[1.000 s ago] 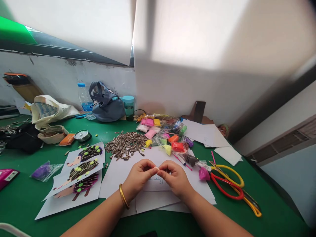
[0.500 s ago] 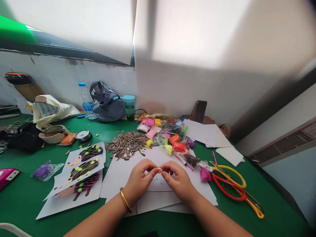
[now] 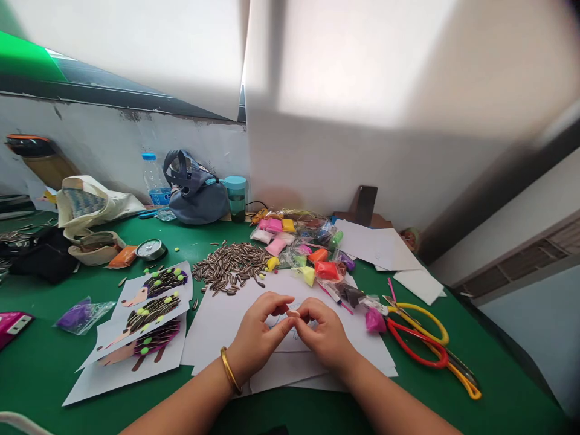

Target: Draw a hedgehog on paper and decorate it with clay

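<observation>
A small pale pinkish piece of modelling clay (image 3: pixel 293 313) is pinched between the thumb and index finger of my right hand (image 3: pixel 327 331). My left hand (image 3: pixel 259 329), with a gold bangle on its wrist, has its thumb tip against the piece. Its index finger is raised apart from the thumb. Both hands hover over white paper (image 3: pixel 283 368) with a blue line drawing (image 3: pixel 290 341), partly hidden by the fingers. Behind them lies a heap of striped sunflower seeds (image 3: pixel 231 264). To the left overlap several sheets with hedgehog pictures (image 3: pixel 154 311) made of seeds and clay.
Bagged coloured clay (image 3: pixel 327 270) lies behind my right hand. Yellow-handled (image 3: pixel 428 320) and red-handled scissors (image 3: pixel 419 350) rest at the right. A grey-blue bag (image 3: pixel 199 199), a bottle (image 3: pixel 156 184), a cup (image 3: pixel 236 199) and a phone (image 3: pixel 366 205) stand by the wall.
My left index finger has lifted away from its thumb, opening the pinch on the clay. The clay now sits between the right fingertips, with the left thumb still touching it.
</observation>
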Motion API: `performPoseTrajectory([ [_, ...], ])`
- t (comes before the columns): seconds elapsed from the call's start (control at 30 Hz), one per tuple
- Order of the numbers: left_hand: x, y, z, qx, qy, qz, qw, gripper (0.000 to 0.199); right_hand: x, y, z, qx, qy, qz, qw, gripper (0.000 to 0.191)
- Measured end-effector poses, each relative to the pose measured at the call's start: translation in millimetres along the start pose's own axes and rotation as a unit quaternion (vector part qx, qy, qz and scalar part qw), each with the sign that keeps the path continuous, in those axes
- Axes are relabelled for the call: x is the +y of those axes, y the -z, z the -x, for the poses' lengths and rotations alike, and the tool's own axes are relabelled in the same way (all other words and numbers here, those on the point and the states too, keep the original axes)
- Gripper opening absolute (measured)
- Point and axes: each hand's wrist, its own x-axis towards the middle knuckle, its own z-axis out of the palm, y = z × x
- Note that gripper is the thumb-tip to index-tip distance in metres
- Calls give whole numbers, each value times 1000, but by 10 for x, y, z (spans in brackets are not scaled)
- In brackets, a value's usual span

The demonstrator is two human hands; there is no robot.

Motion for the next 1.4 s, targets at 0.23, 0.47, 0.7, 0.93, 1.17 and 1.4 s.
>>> performPoseTrajectory([
  [0.23,-35,8,-44,24,31,9,999,19,-1,18,-8,-25,7,6,1000,10],
  [0.47,-8,-5,-45,47,85,153,983,20,-92,-32,-93,-3,-24,-100,995,15],
  [0.7,4,31,-55,57,78,132,987,21,-148,-24,-246,-12,27,52,998,12],
  [0.93,-90,35,-80,72,80,73,992,19,-91,-27,-196,-25,29,38,999,8],
  [1.17,-93,-22,-64,69,58,89,992,22,-35,-51,-180,3,31,8,999,16],
  [1.4,-160,-54,-60,53,25,46,997,20,-20,-72,-144,19,46,41,998,11],
])
